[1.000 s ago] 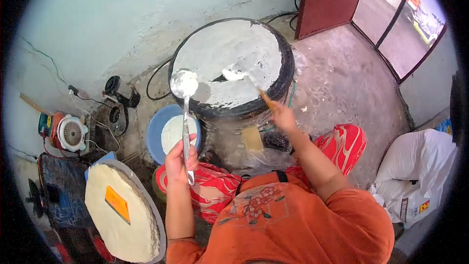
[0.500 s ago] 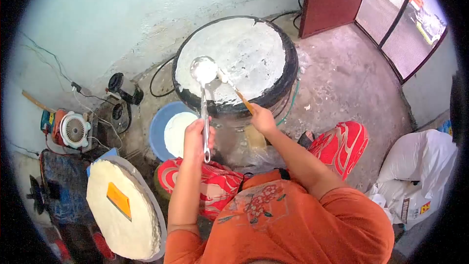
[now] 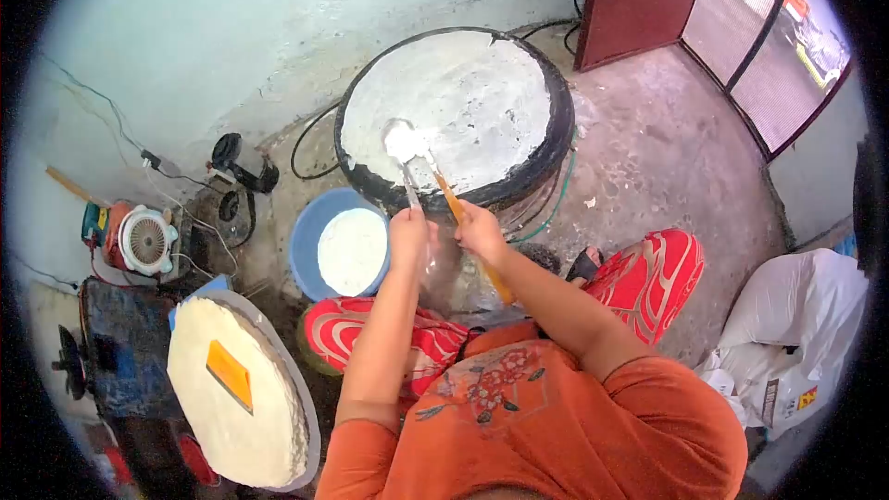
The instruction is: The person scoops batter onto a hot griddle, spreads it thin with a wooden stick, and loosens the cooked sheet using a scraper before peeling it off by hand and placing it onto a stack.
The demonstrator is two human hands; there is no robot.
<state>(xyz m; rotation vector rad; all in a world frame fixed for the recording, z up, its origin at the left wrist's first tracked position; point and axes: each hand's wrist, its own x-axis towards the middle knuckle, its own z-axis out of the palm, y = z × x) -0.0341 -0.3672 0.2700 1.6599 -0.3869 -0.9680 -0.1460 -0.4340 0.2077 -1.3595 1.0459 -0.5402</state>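
Note:
A thin white layer covers most of the big round black-rimmed griddle (image 3: 491,93). My left hand (image 3: 412,239) is closed round the handle of a metal ladle (image 3: 404,143), whose white-smeared bowl is over the near left part of the griddle. In my right hand (image 3: 481,230) is a wooden-handled spatula (image 3: 447,193), its whitened tip at the ladle's bowl. Whether the two tools touch is too small to tell. Left of my left hand stands a blue basin (image 3: 306,245) holding white batter (image 3: 353,251).
A tall stack of pale round sheets (image 3: 222,417) with an orange packet (image 3: 230,376) on top stands at the lower left. Behind it are a blower (image 3: 146,239) and cables. White sacks (image 3: 787,324) lie at the right, and a dark red door (image 3: 634,0) stands behind.
The ladle and my left hand have moved right. My right hand has come left and nearer, bringing the spatula from the griddle's white layer to the ladle's bowl.

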